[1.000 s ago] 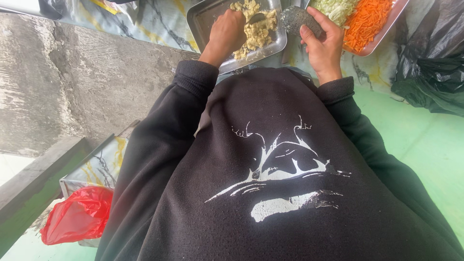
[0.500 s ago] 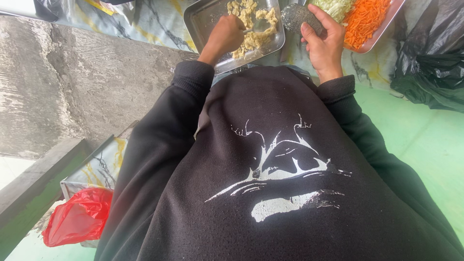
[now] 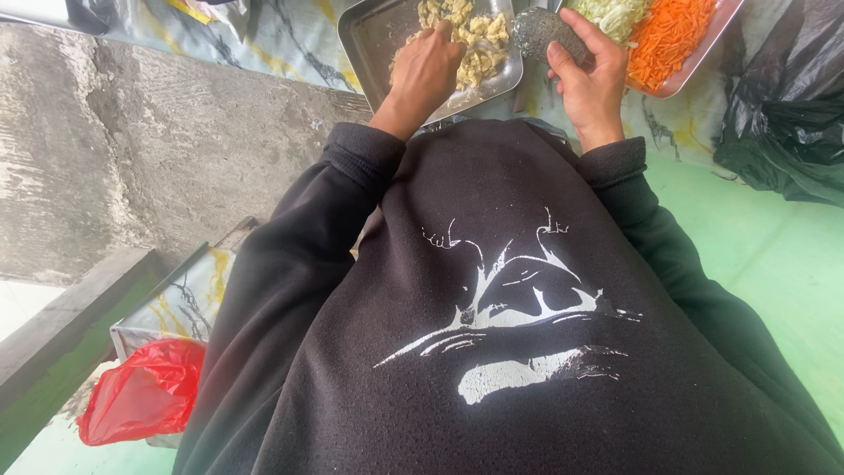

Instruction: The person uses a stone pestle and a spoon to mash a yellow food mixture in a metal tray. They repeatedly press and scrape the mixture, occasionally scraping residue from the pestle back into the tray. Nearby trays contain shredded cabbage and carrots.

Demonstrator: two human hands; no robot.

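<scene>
The left hand (image 3: 428, 72) reaches into the metal tray (image 3: 369, 40), fingers curled down loosely into the pale yellow chopped food (image 3: 470, 40) heaped there; whether it pinches any of it, I cannot tell. Just beside that tray, the right hand (image 3: 591, 81) wraps partly closed around a dark, grainy, rounded wrapper (image 3: 541, 33), thumb on its near side and fingers behind. Further right, a 2nd tray (image 3: 703, 62) holds shredded pale green cabbage (image 3: 611, 13) next to grated orange carrot (image 3: 673, 33). Against the view 1 second ago, the left hand sits deeper in the yellow food and both trays appear lower in view.
</scene>
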